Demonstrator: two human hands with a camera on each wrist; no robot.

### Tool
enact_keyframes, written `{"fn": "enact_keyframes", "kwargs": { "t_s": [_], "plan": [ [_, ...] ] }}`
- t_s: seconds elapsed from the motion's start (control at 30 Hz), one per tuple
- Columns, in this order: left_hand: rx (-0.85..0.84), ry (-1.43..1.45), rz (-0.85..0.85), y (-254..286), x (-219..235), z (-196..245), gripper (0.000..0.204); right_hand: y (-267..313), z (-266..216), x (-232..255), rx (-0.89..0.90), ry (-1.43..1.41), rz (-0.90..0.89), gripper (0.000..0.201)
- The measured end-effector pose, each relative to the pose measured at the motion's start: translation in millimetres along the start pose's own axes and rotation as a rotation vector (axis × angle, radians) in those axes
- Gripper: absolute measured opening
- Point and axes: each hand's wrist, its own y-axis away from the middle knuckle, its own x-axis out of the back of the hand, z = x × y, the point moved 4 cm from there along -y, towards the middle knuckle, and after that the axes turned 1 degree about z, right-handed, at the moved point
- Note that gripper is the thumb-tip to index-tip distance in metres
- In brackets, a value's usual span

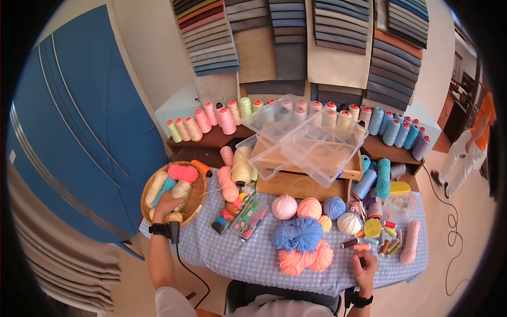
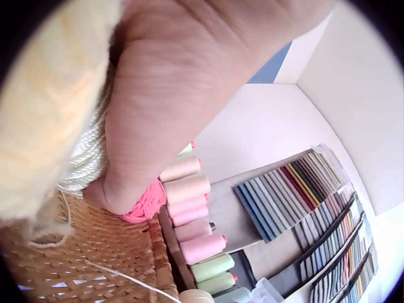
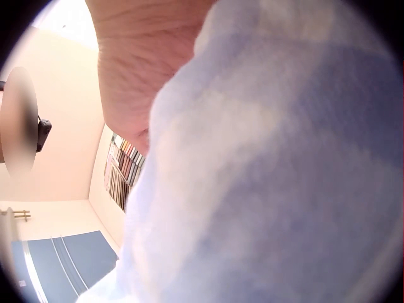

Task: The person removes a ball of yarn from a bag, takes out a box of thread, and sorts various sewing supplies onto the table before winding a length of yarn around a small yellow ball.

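In the head view my left hand [image 1: 168,205] reaches into a round wicker basket [image 1: 203,186] at the left end of the cloth. It lies among skeins: cream [image 1: 182,191], teal [image 1: 165,189] and pink [image 1: 182,173]. In the left wrist view the hand [image 2: 167,95] is against a white cord skein [image 2: 88,154], with pink yarn [image 2: 146,203] beyond; its fingertips are hidden. At the front right my right hand [image 1: 364,267] rests with fingers loosely curled, below a small salmon spool [image 1: 362,247]. The right wrist view shows part of that hand [image 3: 148,63] beside checked cloth [image 3: 252,177].
Yarn balls and a blue skein [image 1: 297,235] lie mid-table. Clear plastic boxes [image 1: 311,142] stand on a wooden tray [image 1: 301,187] behind. Thread cones [image 1: 227,121] line the back shelf. A pink skein [image 1: 410,242] lies at the right, and a person [image 1: 475,140] stands beyond.
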Motion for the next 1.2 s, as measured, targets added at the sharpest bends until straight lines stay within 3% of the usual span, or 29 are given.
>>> {"fn": "enact_keyframes", "kwargs": {
  "t_s": [0.1,0.13,0.27,0.33,0.57,0.63,0.7,0.77,0.83,0.87,0.97,1.07,1.2],
  "plan": [
    [-0.110,0.223,0.051,6,7,13,0.061,-1,-2,-2,0.005,0.002,0.021,0.020],
    [-0.054,0.194,0.109,25,19,41,0.058,-1,-2,-2,-0.001,0.010,0.026,0.020],
    [-0.083,0.362,0.089,31,31,76,0.059,-2,-4,-2,0.018,0.043,0.027,0.020],
    [-0.210,0.517,0.071,28,32,109,0.057,-1,-1,-2,0.027,0.059,0.035,0.020],
    [-0.369,0.371,0.127,-37,-5,176,0.063,1,-3,0,-0.001,0.086,0.037,0.017],
    [-0.440,0.130,0.160,-45,-14,202,0.069,1,-5,0,-0.007,0.090,0.032,0.016],
    [-0.540,-0.019,0.273,-80,-45,192,0.078,2,-3,0,-0.010,0.073,0.034,0.016],
    [-0.576,-0.189,0.242,-94,-73,190,0.094,2,-4,0,-0.017,0.056,0.039,0.016],
    [-0.472,-0.236,0.033,-98,-96,188,0.096,2,-9,0,-0.022,0.060,0.022,0.016],
    [-0.481,-0.107,-0.008,-93,-100,185,0.090,2,-8,0,-0.021,0.058,0.027,0.016],
    [-0.555,-0.232,-0.025,-116,-115,167,0.080,2,-6,0,-0.013,0.071,0.020,0.017],
    [-0.523,-0.132,0.077,-91,-90,174,0.070,1,-3,-1,0.004,0.091,0.004,0.017],
    [-0.582,-0.026,0.308,-73,-40,145,0.050,1,-6,-2,0.006,0.086,0.015,0.019]
  ]
}}
